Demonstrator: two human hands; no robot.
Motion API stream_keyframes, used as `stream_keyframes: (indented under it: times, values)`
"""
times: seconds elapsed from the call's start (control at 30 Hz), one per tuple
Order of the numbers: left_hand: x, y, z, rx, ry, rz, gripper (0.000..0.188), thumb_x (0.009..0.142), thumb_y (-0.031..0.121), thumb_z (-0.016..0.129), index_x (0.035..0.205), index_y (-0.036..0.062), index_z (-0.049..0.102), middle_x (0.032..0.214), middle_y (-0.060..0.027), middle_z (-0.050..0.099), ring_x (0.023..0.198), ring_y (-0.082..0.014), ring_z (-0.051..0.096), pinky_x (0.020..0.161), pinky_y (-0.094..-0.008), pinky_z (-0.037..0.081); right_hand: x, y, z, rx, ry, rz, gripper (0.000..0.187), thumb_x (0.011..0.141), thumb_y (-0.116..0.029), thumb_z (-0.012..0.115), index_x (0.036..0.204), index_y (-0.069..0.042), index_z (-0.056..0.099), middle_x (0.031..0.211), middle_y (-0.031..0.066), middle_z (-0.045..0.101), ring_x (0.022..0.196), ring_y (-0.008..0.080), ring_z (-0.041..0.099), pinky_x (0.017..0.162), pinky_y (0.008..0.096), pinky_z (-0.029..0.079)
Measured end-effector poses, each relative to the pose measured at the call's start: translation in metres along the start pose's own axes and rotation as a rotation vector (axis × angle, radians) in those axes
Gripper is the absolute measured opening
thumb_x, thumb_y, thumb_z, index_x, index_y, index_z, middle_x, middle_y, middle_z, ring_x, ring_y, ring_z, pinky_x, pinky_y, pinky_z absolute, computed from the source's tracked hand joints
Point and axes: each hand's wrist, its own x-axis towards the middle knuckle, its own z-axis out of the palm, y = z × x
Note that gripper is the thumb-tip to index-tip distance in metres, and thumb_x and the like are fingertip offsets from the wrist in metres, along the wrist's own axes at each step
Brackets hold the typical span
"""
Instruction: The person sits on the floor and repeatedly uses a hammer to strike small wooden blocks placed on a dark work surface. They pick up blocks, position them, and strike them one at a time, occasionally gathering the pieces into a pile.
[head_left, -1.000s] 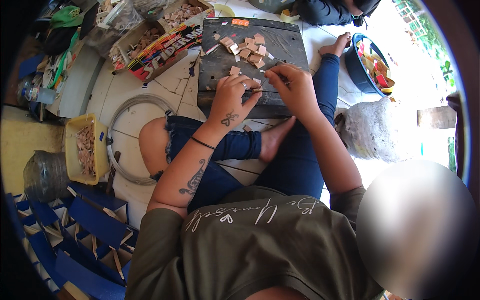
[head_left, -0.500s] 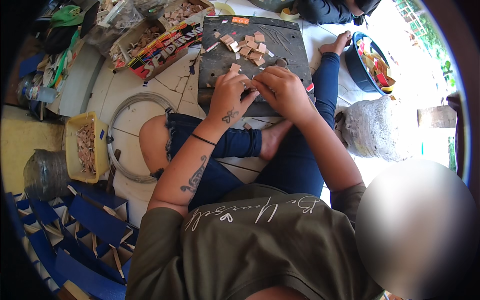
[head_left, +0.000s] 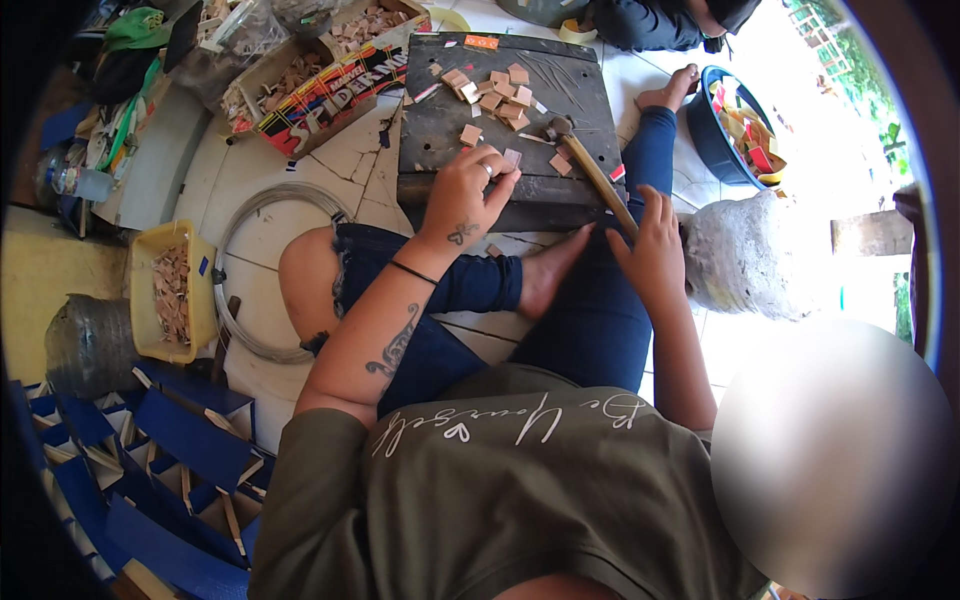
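Note:
My left hand [head_left: 468,195] is closed in a pinch over the near part of a dark block [head_left: 430,110]. Its thumb and forefinger meet at the edge of a small pale square piece [head_left: 512,158]; what is between the fingertips is too small to make out. A hammer [head_left: 600,185] rests with its head on the block and its wooden handle slanting toward me. My right hand [head_left: 655,250] is at the handle's near end, thumb and fingers apart around it, not closed. Several small wooden squares [head_left: 505,100] lie heaped farther back on the block, with thin nails or wires [head_left: 560,75] beside them.
Left of the block stands a printed carton [head_left: 330,95] of wood pieces. A yellow basin [head_left: 145,290] of more pieces and a wire coil [head_left: 225,285] are nearer. Blue slatted pieces [head_left: 190,440] pile at lower left. A blue tub [head_left: 705,130] and a wrapped bundle [head_left: 745,255] stand right.
My right hand has left the left hand's fingertips and moved right and nearer to the hammer handle. The hammer and the pale piece now show plainly. My left hand stays nearly in place.

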Motion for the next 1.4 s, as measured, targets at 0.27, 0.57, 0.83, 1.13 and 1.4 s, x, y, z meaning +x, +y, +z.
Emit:
stream_keyframes:
  times: [0.27,0.57,0.83,1.13,1.4]
  values:
    - [-0.003,-0.001,0.004,-0.009,0.028,0.008,0.008,0.081,0.003,0.069,0.08,0.0028,0.061,0.078,-0.0117,0.06,0.075,-0.0342,0.059,0.068,-0.0411,0.048,-0.032,0.002,-0.032,0.571,-0.247,0.113,0.036,0.095,-0.01,0.057,0.13,-0.004,0.049,0.104,0.0214,0.064,0.092,0.0376,0.066,0.08,0.0405,0.051]
    - [-0.005,0.0,0.005,0.038,0.042,0.035,0.008,0.083,0.001,0.069,0.081,0.0014,0.061,0.079,-0.0113,0.062,0.074,-0.0295,0.062,0.067,-0.0359,0.049,-0.052,-0.037,-0.09,0.406,-0.174,-0.085,0.037,0.097,-0.011,0.057,0.133,-0.006,0.055,0.1,0.0202,0.066,0.086,0.0352,0.068,0.074,0.0381,0.053]
    - [-0.004,-0.002,0.006,0.055,0.062,0.084,0.009,0.084,0.002,0.069,0.081,0.002,0.061,0.08,-0.0114,0.061,0.074,-0.0298,0.062,0.067,-0.0369,0.049,-0.047,-0.038,-0.091,0.311,-0.175,-0.157,0.04,0.094,-0.008,0.058,0.134,-0.007,0.054,0.093,0.0146,0.064,0.074,0.0352,0.065,0.064,0.0407,0.051]
    - [-0.006,0.0,0.007,0.052,0.068,0.063,0.008,0.084,0.002,0.069,0.082,0.0024,0.061,0.08,-0.0108,0.062,0.075,-0.0294,0.062,0.068,-0.0363,0.049,-0.049,-0.036,-0.083,0.411,-0.156,-0.122,0.036,0.095,-0.01,0.057,0.132,-0.008,0.056,0.093,0.0161,0.064,0.075,0.0351,0.066,0.064,0.041,0.051]
    - [-0.007,-0.002,0.008,0.043,0.069,0.065,0.008,0.084,0.002,0.069,0.082,0.0028,0.061,0.081,-0.011,0.063,0.076,-0.0296,0.063,0.07,-0.037,0.05,-0.05,-0.033,-0.08,0.368,-0.228,-0.101,0.038,0.095,-0.008,0.057,0.133,-0.008,0.055,0.096,0.0178,0.065,0.079,0.0356,0.067,0.067,0.0407,0.052]
